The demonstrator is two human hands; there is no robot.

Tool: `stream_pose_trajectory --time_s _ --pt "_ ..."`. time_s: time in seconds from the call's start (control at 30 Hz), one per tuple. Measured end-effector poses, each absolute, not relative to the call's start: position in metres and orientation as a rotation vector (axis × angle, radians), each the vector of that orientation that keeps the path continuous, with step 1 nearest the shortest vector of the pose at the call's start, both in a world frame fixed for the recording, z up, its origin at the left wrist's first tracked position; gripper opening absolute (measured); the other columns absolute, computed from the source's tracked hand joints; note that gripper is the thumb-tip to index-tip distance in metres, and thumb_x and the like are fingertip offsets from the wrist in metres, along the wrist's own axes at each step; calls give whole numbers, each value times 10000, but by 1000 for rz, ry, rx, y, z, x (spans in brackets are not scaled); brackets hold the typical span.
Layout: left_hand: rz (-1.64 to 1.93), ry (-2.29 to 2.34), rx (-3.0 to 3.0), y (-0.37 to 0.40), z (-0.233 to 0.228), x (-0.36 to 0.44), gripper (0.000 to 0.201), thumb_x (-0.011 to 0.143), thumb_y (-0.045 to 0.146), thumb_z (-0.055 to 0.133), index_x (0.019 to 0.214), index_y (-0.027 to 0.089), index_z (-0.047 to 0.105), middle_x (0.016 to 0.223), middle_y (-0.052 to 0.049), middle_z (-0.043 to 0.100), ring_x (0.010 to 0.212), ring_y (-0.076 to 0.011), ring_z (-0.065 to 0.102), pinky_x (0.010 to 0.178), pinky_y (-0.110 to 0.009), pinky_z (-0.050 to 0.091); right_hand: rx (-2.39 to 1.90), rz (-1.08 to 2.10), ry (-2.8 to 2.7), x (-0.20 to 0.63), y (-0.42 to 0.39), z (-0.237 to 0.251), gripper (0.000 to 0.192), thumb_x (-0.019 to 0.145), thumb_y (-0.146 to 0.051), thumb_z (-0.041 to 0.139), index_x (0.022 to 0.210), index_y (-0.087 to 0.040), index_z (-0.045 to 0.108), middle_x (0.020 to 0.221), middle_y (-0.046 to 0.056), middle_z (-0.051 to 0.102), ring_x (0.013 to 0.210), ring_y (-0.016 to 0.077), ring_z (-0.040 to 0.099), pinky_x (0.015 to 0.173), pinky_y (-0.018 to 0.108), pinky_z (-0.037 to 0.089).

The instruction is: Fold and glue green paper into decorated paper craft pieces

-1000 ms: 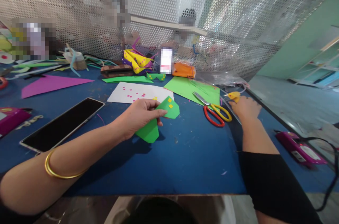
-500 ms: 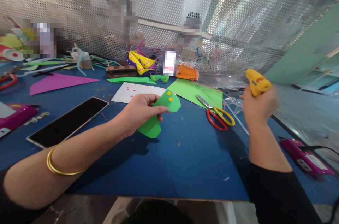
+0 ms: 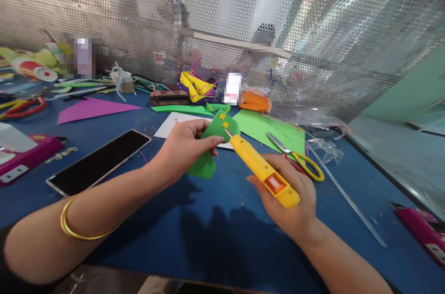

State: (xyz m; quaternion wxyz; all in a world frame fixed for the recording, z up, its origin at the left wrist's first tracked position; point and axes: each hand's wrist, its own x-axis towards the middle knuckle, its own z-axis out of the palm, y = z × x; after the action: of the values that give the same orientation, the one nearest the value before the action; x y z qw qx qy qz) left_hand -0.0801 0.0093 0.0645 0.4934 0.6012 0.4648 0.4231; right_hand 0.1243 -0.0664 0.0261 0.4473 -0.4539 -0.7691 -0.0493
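Note:
My left hand (image 3: 189, 145) pinches a green cut-out (image 3: 205, 164) of paper or foam between thumb and fingers, above the blue table. Two small yellow squares (image 3: 222, 117) sit on its upper part. My right hand (image 3: 295, 196) is wrapped round a yellow glue gun (image 3: 259, 166), its body lying across the palm. The gun's metal tip points up and left, at or very near the cut-out just below the lower yellow square; I cannot tell whether it touches. Scissors (image 3: 302, 164) with red and yellow handles lie just beyond my right hand, partly hidden by it.
A phone (image 3: 100, 162) lies left of my left arm. Behind are a white sheet (image 3: 170, 122), a light green sheet (image 3: 257, 124), a purple sheet (image 3: 93, 111) and yellow masks (image 3: 196, 87). A clear glue stick (image 3: 354, 210) and purple power strip (image 3: 422, 229) lie right.
My right hand has brought the glue gun from the far right down and left to the green cut-out. My left hand keeps hold of the cut-out. The view has shifted slightly.

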Motion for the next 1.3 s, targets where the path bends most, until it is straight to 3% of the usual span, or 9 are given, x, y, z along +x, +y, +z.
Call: stream_pose_trajectory --time_s 0.43,0.93,1.3 --pt "1048 1168 1423 4 72 -79 176 745 318 754 851 186 706 576 54 631 460 -76 529 469 -198 391 -1186 -279 -1969 124 -65 27 157 922 -188 581 1048 -267 530 862 -3 690 681 159 653 613 284 470" --pt "1111 1144 1448 6 67 -77 197 705 346 771 819 196 713 559 30 630 406 -81 477 376 -196 315 -1156 -379 -1945 124 -63 26 59 965 -239 534 1002 -204 565 807 -19 667 623 114 608 586 237 443" --pt "1111 1131 1437 6 66 -78 199 694 337 775 820 195 716 560 23 631 418 -91 506 379 -192 356 -1160 -399 -1937 124 -63 26 45 966 -257 546 978 -216 561 776 -31 648 601 111 594 571 235 429"
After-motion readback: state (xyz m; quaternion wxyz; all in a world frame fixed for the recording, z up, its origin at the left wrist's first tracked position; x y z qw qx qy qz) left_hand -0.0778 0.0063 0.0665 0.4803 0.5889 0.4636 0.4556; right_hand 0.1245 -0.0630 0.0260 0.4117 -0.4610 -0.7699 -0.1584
